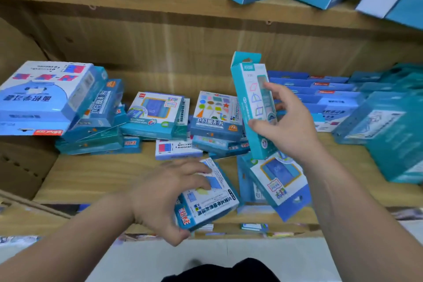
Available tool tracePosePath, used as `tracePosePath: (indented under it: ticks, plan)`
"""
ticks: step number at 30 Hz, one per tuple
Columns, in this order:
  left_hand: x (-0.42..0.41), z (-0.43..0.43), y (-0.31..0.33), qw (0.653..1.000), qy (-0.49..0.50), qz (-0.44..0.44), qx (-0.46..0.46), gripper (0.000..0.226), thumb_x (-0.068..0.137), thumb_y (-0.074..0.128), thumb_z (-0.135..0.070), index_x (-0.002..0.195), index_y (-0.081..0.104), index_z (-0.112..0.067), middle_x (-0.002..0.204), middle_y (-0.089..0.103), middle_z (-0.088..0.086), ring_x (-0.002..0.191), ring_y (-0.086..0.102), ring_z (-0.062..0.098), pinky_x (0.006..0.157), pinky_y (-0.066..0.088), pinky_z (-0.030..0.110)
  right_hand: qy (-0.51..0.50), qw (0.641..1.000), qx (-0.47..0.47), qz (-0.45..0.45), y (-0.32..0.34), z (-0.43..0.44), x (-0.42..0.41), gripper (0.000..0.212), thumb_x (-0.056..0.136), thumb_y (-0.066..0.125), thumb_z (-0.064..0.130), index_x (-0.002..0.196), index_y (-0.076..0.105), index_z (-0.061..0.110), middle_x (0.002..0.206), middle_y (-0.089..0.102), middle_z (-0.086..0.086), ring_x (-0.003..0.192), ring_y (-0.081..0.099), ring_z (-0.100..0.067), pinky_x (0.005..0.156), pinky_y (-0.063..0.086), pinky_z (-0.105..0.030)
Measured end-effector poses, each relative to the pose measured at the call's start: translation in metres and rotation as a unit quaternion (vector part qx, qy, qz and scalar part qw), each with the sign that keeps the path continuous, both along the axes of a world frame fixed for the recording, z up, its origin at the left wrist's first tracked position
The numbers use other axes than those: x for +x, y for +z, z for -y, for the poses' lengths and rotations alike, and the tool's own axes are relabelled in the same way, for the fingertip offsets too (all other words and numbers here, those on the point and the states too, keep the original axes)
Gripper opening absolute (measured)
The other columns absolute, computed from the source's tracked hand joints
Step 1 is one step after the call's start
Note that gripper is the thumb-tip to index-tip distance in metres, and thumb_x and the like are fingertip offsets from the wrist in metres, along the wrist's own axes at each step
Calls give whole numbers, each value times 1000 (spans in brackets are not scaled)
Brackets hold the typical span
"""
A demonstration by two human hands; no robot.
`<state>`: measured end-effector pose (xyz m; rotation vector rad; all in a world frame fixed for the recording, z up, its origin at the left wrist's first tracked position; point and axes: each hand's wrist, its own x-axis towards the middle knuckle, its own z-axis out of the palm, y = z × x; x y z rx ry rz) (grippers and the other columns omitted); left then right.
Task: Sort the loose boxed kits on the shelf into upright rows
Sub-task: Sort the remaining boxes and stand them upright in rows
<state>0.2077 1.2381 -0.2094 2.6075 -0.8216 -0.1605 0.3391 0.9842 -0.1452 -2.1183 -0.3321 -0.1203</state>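
Two kits are in hand at once, and that is where the risk starts. The right hand (288, 126) pinches a tall teal box (250, 98) between thumb and fingertips, holding it roughly upright above the shelf (91, 178). The left hand (164, 197) curls round a small blue-and-white box (209, 199) at the shelf's front lip. With so light a hold on the narrow teal box, it could twist or slip as it is carried toward the packed blue boxes (320, 91) at the right rear.

Just under the right wrist, a window-front box (280, 181) lies tilted and pokes past the front edge. A brush from either forearm would probably send it off the shelf. The small box in the left hand also sits over that edge, so a loosened hold there likely means a drop.

At the left, a large blue box (43, 98) leans on an uneven pile (98, 126) of flat kits. Pulling one out from low down could bring the pile sliding forward. Most kits lie flat and unsorted in the middle of the shelf.
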Motion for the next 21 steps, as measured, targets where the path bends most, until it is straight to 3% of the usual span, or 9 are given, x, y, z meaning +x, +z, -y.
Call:
tracePosePath:
  ticks: [3, 7, 10, 13, 15, 17, 19, 21]
  plan:
    - [10, 3, -12, 999, -26, 6, 45, 86, 49, 69, -62, 129, 52, -34, 150, 44, -6, 144, 36, 20, 116, 33, 37, -11, 1000, -1, 0, -7, 14, -4, 83, 60, 76, 35, 139, 50, 33, 130, 55, 10, 101, 53, 0, 91, 51, -31]
    - [19, 3, -21, 996, -27, 10, 83, 89, 55, 70, -61, 138, 41, -42, 159, 28, -18, 153, 10, 16, 119, 25, 47, -22, 1000, -8, 2, -14, 23, -7, 84, 60, 77, 36, 139, 50, 33, 129, 54, 11, 107, 54, -7, 94, 52, -42]
    - [19, 5, -25, 997, -20, 16, 77, 88, 57, 70, -60, 138, 39, -44, 158, 26, -21, 153, 11, 16, 118, 26, 48, -23, 1000, -16, 0, -20, 25, -8, 86, 59, 78, 39, 140, 48, 35, 131, 54, 11, 112, 54, -11, 94, 52, -45]
    - [19, 9, -27, 997, -7, 43, 69, 83, 59, 68, -64, 136, 46, -42, 155, 34, -20, 148, 20, 17, 117, 23, 40, -20, 1000, -14, 1, -24, 29, -10, 86, 60, 78, 39, 140, 48, 34, 131, 53, 11, 112, 54, -11, 93, 53, -41]
    - [22, 14, -26, 996, 13, 72, 50, 75, 63, 66, -68, 131, 55, -39, 147, 47, -18, 140, 33, 16, 110, 25, 36, -19, 1000, -12, 7, -25, 32, -10, 85, 61, 79, 38, 140, 47, 34, 131, 53, 12, 113, 53, -9, 92, 52, -38]
    - [27, 24, -22, 994, 35, 106, 4, 60, 71, 65, -66, 122, 64, -34, 132, 62, -15, 125, 50, 13, 103, 39, 36, -20, 1000, -11, 11, -24, 35, -11, 85, 61, 79, 38, 140, 47, 35, 130, 52, 14, 111, 52, -6, 90, 52, -32]
    - [31, 41, -12, 985, 63, 143, -69, 41, 80, 63, -57, 108, 71, -28, 108, 72, -11, 99, 64, 11, 84, 55, 35, -19, 1000, -5, 18, -22, 39, -13, 85, 61, 79, 37, 140, 48, 36, 129, 51, 16, 110, 50, -2, 86, 49, -24]
    - [35, 60, 1, 969, 118, 161, -148, 28, 84, 61, -49, 96, 71, -26, 88, 72, -13, 75, 63, 4, 65, 57, 30, -18, 999, 2, 32, -19, 45, -14, 84, 61, 79, 37, 140, 48, 36, 128, 50, 17, 111, 50, 0, 84, 45, -15]
